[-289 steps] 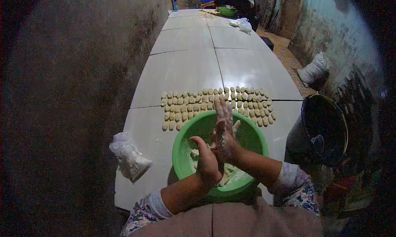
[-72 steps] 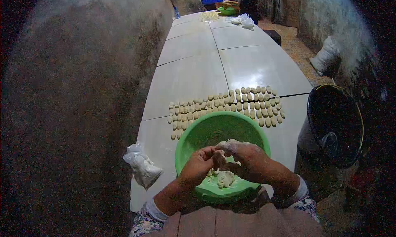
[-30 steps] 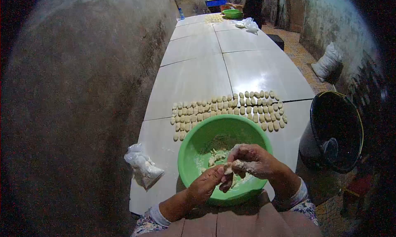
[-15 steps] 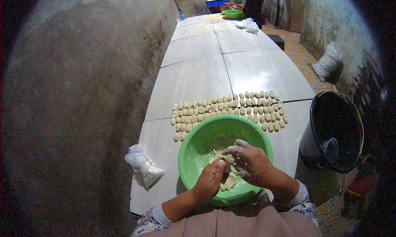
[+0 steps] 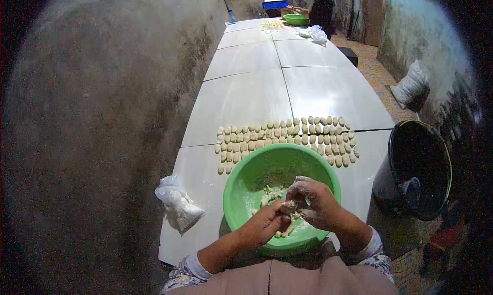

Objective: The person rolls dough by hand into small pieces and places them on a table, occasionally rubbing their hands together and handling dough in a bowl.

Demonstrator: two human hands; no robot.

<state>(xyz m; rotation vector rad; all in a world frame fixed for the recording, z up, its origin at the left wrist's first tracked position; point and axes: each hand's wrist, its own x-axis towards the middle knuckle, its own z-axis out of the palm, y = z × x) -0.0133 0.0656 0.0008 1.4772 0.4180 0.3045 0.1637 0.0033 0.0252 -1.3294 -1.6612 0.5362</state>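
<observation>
A light green plastic bowl stands at the near end of the table, with crumbly pale dough and loose flour inside. Above it, my left hand and my right hand meet, both dusted with flour. Their fingers are curled and pinched together around a small piece of dough, mostly hidden by the fingertips. Just beyond the bowl, many small oval dough pieces lie in close rows on the white tabletop.
A plastic bag of flour sits left of the bowl. To the right stands a large black bucket with a clear container inside. At the far end are another green bowl, a blue crate and a person. A wall runs along the left.
My hands stay over the bowl, with the fingers drawn closer together around the dough. The view has shifted slightly. The person at the far end has moved a little.
</observation>
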